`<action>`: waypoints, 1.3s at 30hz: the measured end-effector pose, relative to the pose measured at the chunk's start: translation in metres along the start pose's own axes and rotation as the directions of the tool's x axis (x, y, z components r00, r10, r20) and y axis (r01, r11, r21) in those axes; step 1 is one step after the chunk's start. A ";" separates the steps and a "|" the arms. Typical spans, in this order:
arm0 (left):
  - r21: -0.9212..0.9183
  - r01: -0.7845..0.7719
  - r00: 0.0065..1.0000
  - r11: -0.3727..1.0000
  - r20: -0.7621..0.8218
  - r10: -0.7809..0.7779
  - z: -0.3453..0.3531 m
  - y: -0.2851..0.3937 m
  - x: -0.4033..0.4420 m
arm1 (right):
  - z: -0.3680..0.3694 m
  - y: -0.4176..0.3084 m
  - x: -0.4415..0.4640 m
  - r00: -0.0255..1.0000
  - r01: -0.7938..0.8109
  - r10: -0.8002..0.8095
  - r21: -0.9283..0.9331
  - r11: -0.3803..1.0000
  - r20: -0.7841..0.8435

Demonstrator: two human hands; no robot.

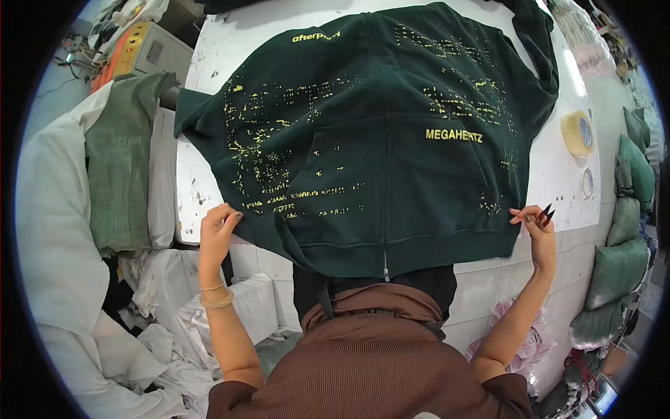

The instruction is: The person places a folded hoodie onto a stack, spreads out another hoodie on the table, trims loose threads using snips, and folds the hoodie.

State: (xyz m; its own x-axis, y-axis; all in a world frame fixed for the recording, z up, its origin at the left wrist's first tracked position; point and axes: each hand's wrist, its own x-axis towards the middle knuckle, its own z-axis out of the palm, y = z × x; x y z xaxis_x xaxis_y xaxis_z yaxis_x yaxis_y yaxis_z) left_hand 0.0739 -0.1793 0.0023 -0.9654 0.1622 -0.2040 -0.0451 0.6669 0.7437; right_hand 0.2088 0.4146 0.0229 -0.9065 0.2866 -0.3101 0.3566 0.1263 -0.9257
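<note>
A dark green zip-up sweatshirt (349,167) with yellow lettering and speckled yellow print lies spread over a white table, its hem toward me. The zipper pull (386,274) hangs at the middle of the hem. My left hand (220,223) is closed, pinching the garment's edge at the lower left, where the cloth folds. At the lower right, my right hand (534,221) grips the side edge between thumb and fingers. A small pointed black-and-red tool (548,211), seemingly thread snips, sticks out of that same hand.
On the table's right side (569,188) lie a wide roll of clear tape (577,134) and a narrower tape roll (587,184). Green sacks (615,272) line the floor at right. White wrapped bundles (230,307) and a green-covered stack (118,167) stand at left, near a machine box (150,52).
</note>
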 end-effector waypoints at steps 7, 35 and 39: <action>0.091 -0.021 0.907 0.996 -0.416 0.057 0.010 0.013 0.038 | 0.005 -0.012 0.031 0.978 -0.009 -0.017 -0.122 0.992 -0.206; 0.282 -0.497 0.804 0.821 -0.206 0.558 0.156 0.162 0.223 | 0.222 -0.082 0.133 0.786 0.596 -0.613 -0.350 0.723 0.072; 0.429 -0.524 0.817 0.736 0.008 0.577 0.155 0.168 0.232 | 0.238 -0.064 0.151 0.794 0.519 -0.603 -0.595 0.614 0.070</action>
State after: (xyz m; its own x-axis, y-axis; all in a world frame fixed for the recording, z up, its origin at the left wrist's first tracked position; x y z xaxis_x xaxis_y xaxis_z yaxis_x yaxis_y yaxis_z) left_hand -0.1182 0.0836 -0.0191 -0.8124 0.5233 0.2572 0.5829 0.7179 0.3806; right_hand -0.0049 0.2236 -0.0169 -0.9511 0.0846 0.2969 -0.1169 0.7915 -0.5999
